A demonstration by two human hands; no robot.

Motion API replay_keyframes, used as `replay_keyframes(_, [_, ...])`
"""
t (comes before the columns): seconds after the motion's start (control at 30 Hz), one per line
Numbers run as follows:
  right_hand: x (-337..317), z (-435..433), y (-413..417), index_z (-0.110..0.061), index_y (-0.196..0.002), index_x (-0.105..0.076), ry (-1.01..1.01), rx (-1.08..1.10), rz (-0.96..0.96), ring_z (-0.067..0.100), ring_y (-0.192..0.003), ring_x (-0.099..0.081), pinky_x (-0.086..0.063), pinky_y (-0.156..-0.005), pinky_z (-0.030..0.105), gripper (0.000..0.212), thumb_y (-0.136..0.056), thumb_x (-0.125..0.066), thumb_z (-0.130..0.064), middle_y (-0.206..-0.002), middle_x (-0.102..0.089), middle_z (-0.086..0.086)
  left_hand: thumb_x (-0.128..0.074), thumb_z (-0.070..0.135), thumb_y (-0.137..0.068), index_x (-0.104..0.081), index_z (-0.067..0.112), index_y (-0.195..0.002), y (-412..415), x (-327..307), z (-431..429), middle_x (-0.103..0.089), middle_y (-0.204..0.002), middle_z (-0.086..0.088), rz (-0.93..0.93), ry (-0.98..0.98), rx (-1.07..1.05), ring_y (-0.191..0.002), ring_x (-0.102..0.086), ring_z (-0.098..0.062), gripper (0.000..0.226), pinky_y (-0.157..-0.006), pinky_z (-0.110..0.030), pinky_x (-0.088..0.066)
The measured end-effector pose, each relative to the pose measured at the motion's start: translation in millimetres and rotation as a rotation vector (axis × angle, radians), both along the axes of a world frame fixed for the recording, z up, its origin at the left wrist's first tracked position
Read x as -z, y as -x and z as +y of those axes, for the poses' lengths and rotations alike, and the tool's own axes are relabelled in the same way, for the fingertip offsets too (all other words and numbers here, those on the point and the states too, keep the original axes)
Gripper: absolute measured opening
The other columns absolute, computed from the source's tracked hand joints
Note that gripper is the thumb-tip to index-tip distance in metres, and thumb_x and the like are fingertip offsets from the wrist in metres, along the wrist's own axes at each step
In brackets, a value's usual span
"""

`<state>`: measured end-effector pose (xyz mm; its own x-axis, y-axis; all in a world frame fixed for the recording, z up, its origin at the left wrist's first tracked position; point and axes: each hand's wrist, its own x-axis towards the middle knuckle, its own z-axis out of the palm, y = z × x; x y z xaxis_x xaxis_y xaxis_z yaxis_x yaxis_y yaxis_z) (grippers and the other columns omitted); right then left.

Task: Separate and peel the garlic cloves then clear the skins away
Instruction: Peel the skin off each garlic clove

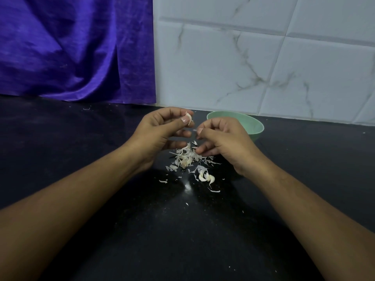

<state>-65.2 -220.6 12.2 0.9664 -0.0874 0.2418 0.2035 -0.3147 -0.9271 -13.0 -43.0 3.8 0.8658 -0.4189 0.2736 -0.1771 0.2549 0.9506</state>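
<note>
My left hand [160, 129] is raised above the black counter and pinches a small garlic clove [189, 118] between thumb and fingertips. My right hand [221, 138] hovers just right of it, thumb and forefinger pinching a thin strip of skin [195, 130]. Below both hands lies a loose pile of papery skins [185, 158]. A few unpeeled cloves [207, 177] rest on the counter a little nearer to me.
A light green bowl [254, 126] stands behind my right hand, its contents hidden. Behind the black counter [101, 159] hang a purple cloth [77, 53] at the left and a white marble-tile wall [263, 57] at the right. Small skin flakes dot the counter.
</note>
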Motion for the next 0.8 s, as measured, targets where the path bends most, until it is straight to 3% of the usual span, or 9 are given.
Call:
replay_keyframes(0.1, [1.6,-0.4,-1.7,-0.006,-0.101,-0.070,0.024,0.018,-0.021,0.023,-0.066,-0.074,-0.059,-0.067,0.039,0.011,-0.102,-0.062,-0.013,-0.090,-0.072,0.007,-0.070,0.017,-0.094,-0.072,0.013,-0.117,-1.6,1.0,-0.9,-0.075,-0.096,-0.002,0.027,0.007,0.007,-0.078,-0.068,-0.011,0.023,-0.062,-0.023,-0.061])
replay_keyframes(0.2, [1.9,-2.4,-1.4,-0.009,-0.092,-0.072,0.037,0.050,-0.071,0.024,-0.067,-0.075,-0.062,-0.074,0.052,0.005,-0.093,-0.075,-0.013,-0.078,-0.072,0.006,-0.070,0.019,-0.094,-0.071,0.011,-0.123,-2.1,0.9,-0.8,-0.074,-0.095,-0.001,0.051,0.014,0.022,-0.078,-0.067,-0.011,0.030,-0.061,-0.022,-0.061])
replay_keyframes(0.33, [-0.9,-4.2,-0.2,-0.007,-0.086,-0.068,0.003,0.061,-0.096,0.025,-0.065,-0.074,-0.060,-0.074,0.058,0.014,-0.086,-0.082,-0.007,-0.073,-0.070,0.013,-0.070,0.020,-0.093,-0.073,0.014,-0.121,-3.1,1.5,-0.5,-0.072,-0.095,-0.001,0.062,0.011,0.033,-0.077,-0.067,-0.010,0.029,-0.061,-0.022,-0.061])
replay_keyframes(0.5, [-1.3,-4.8,-1.6,-0.008,-0.089,-0.070,0.024,0.044,-0.108,0.023,-0.067,-0.074,-0.061,-0.076,0.057,0.009,-0.090,-0.076,-0.002,-0.076,-0.069,0.013,-0.070,0.021,-0.095,-0.074,0.015,-0.120,-3.7,2.3,-0.7,-0.072,-0.096,-0.001,0.067,0.009,0.015,-0.075,-0.067,-0.008,0.025,-0.058,-0.021,-0.059])
replay_keyframes(0.67, [0.4,-6.3,-4.0,-0.011,-0.095,-0.074,0.123,0.057,-0.139,0.022,-0.072,-0.077,-0.061,-0.072,0.044,0.005,-0.093,-0.073,-0.007,-0.084,-0.075,0.016,-0.070,0.021,-0.096,-0.074,0.016,-0.118,-5.4,2.7,-0.6,-0.072,-0.095,0.000,0.070,0.009,-0.012,-0.074,-0.067,-0.008,0.024,-0.059,-0.022,-0.059])
replay_keyframes(0.8, [1.0,-8.9,-4.6,-0.014,-0.082,-0.073,0.165,0.097,-0.174,0.034,-0.075,-0.075,-0.060,-0.077,0.053,0.011,-0.083,-0.083,-0.011,-0.073,-0.075,0.011,-0.070,0.021,-0.096,-0.074,0.016,-0.119,-5.3,2.0,-0.8,-0.072,-0.095,0.000,0.075,0.005,-0.022,-0.073,-0.066,-0.007,0.024,-0.059,-0.022,-0.059])
